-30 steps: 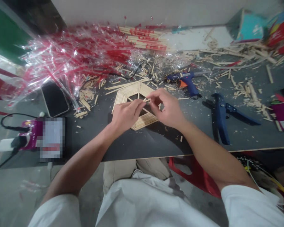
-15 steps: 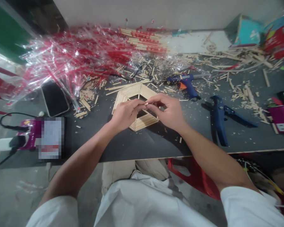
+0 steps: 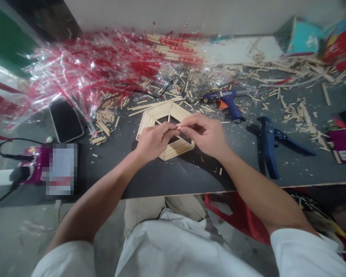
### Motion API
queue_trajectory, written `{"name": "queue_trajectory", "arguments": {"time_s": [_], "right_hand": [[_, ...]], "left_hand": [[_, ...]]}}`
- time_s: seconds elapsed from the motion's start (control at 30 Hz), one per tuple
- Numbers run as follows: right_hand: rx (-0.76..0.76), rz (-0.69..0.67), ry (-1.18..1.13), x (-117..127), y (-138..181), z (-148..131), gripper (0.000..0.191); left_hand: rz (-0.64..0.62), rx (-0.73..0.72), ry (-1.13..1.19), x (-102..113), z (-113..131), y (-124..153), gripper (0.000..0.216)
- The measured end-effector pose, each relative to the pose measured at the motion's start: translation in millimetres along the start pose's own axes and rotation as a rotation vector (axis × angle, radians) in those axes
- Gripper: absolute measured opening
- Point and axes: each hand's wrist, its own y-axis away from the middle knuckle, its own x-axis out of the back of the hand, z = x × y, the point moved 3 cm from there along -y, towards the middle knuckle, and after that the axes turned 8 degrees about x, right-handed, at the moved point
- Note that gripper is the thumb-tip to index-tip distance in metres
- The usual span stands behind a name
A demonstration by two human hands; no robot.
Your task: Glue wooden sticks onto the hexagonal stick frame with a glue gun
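Observation:
A hexagonal frame of stacked wooden sticks (image 3: 177, 151) lies on the dark table, with thin spokes across its open middle. Over it, my left hand (image 3: 154, 141) and my right hand (image 3: 206, 134) meet fingertip to fingertip. Between their pinched fingers is a short piece of wooden stick (image 3: 179, 127), mostly covered by the fingers. Both hands are closed on this piece. Several loose long sticks (image 3: 152, 106) lie against the frame's far left side.
A blue glue gun (image 3: 232, 104) lies behind my right hand, and a blue cutter (image 3: 268, 146) to its right. Clear and red plastic wrappers (image 3: 103, 65) heap at the back left. Phones (image 3: 65, 120) and a purple power strip (image 3: 36, 163) are on the left. Stick offcuts litter the table.
My fingers have shifted slightly around the small stick piece, which both hands still pinch. The frame and the tools have stayed in place.

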Motion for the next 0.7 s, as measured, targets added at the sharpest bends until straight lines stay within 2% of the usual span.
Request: {"name": "queue_trajectory", "arguments": {"time_s": [0.17, 0.43, 0.7], "right_hand": [[-0.029, -0.022, -0.021, -0.3, 0.1, 2.8, 0.009], [-0.030, -0.075, 0.001, -4.8, 0.9, 3.2, 0.003], [-0.004, -0.113, 0.033, -3.5, -3.6, -2.6, 0.003]], "left_hand": [[-0.006, -0.004, -0.057, -2.5, -0.7, 2.4, 0.028], [0.021, -0.105, -0.105, -6.3, -0.3, 5.0, 0.023], [0.031, -0.093, -0.071, -6.8, -1.0, 6.0, 0.020]]}}
